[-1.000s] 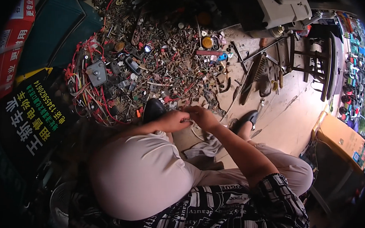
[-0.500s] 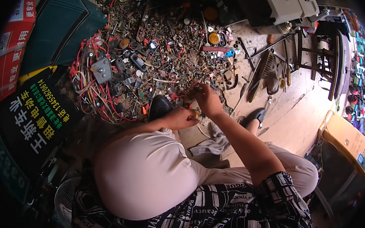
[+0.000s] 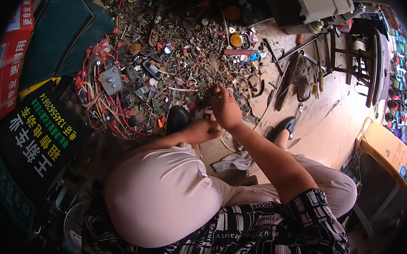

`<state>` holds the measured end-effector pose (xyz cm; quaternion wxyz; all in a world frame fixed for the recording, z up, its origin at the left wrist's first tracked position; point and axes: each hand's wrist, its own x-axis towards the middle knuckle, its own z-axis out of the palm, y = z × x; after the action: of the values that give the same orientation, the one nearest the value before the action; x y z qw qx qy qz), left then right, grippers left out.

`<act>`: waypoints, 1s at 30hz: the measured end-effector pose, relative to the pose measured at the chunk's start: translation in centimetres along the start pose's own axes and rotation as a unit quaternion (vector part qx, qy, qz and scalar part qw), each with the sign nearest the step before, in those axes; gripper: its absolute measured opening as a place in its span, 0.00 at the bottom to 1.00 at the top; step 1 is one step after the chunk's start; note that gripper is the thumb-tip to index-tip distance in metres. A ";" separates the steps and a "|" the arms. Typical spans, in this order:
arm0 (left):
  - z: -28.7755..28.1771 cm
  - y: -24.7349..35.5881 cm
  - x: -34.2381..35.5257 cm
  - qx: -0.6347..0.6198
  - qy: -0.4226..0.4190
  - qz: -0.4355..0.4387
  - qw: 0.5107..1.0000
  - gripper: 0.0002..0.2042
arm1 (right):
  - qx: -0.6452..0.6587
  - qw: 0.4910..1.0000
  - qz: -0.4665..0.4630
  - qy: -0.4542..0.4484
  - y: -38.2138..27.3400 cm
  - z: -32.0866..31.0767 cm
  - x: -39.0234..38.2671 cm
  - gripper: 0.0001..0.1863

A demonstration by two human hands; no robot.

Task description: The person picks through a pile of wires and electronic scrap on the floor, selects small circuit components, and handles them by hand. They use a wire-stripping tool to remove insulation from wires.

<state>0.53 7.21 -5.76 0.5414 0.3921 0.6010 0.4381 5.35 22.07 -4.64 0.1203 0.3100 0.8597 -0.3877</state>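
Observation:
My right hand (image 3: pixel 225 107) reaches over the pile of small mixed parts (image 3: pixel 184 65) on the floor, fingers bent and pinched around something small I cannot make out. Just below it, my left hand (image 3: pixel 205 131) is closed, its fingers curled over whatever it holds, which is hidden. My left shoe (image 3: pixel 178 119) lies beside the pile, near that hand. A grey rag (image 3: pixel 234 162) lies below my hands.
Tangled red wires (image 3: pixel 120 112) and a grey metal plate (image 3: pixel 111 79) lie left, beside a green case (image 3: pixel 65 30) and black sign (image 3: pixel 30 135). Right are hand tools (image 3: pixel 297 81), my right shoe (image 3: pixel 285 127), a dark wooden stool (image 3: pixel 356 66) and a tan board (image 3: pixel 383 152).
My right hand has moved away from my left hand, upward into the parts pile. My left hand has shifted slightly right in the picture and stays curled.

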 end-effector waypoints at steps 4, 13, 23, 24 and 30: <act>-0.1 -0.3 0.1 0.010 -0.026 -0.026 0.999 0.14 | -0.029 0.999 0.024 0.019 -1.1 0.8 0.7 0.34; 1.8 -2.4 -0.2 0.131 0.187 0.119 0.966 0.18 | 0.090 0.983 -0.069 -0.148 -4.2 0.8 0.1 0.18; -0.4 0.9 0.1 -0.009 0.018 -0.065 0.998 0.16 | -0.078 0.976 0.001 0.203 6.0 -5.8 1.6 0.16; -0.5 0.7 0.1 -0.007 0.013 -0.068 0.998 0.16 | -0.122 0.965 -0.004 0.232 5.6 -6.4 1.7 0.19; -0.3 0.4 0.2 0.000 0.016 -0.068 0.998 0.17 | -0.202 0.946 0.128 0.218 5.1 -5.9 0.3 0.26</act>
<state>0.18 7.46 -5.38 0.5598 0.3434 0.6353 0.4064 8.56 29.13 -3.86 0.0388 0.4633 0.8785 -0.1102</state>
